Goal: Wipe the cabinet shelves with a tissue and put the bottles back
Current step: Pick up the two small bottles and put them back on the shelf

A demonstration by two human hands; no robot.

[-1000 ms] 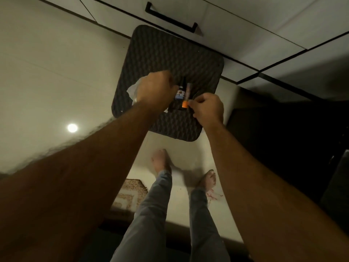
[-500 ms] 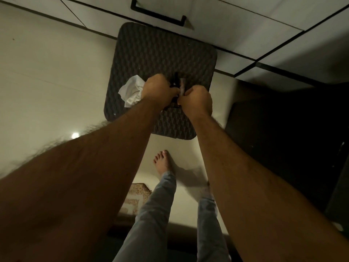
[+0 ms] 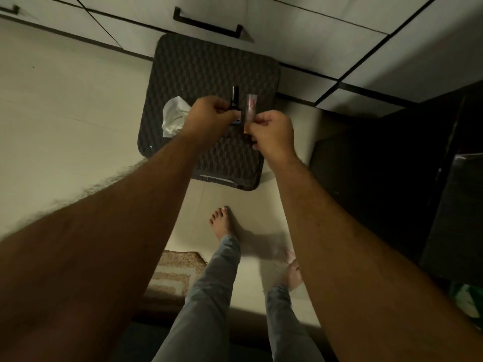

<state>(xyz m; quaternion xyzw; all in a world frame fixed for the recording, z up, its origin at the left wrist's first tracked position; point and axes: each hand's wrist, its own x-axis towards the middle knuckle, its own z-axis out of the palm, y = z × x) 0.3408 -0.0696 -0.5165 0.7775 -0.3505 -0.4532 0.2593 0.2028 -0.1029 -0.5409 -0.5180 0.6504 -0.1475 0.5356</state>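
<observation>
My left hand (image 3: 209,114) is closed around a small dark bottle (image 3: 234,98) with a black cap that sticks up past my fingers. A crumpled white tissue (image 3: 173,116) bulges out of the same hand on its left side. My right hand (image 3: 273,129) pinches a slim clear bottle (image 3: 249,108) with an orange end and a reddish mark. Both bottles are held upright, side by side and nearly touching, above a dark quilted floor mat (image 3: 209,66).
White cabinet fronts with a black bar handle (image 3: 207,24) run along the top. A dark open cabinet space (image 3: 392,165) lies to the right. My bare feet (image 3: 222,222) stand on the pale floor beside a beige rug (image 3: 175,270).
Both hands have risen and drawn slightly apart, so the two bottles now show clearly above my fingers. The view has shifted, with the mat and cabinet handle lower in the picture.
</observation>
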